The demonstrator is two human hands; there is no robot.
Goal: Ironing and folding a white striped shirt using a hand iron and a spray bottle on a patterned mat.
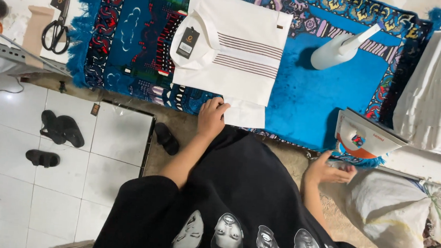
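Folded white shirt (234,54) lay on the blue rug (307,98) covering the counter. Left hand (212,117) rested at the shirt's near edge, fingers together, pressing flat. Right hand (328,171) sat below the upright iron (363,136), fingers loosely curled, holding nothing. Spray bottle (337,48) stood beyond; scissors (56,30) far left.

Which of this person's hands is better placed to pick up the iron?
Probably the right hand: it rests at the table edge just below the upright iron. The left hand is farther off, touching the folded white shirt.
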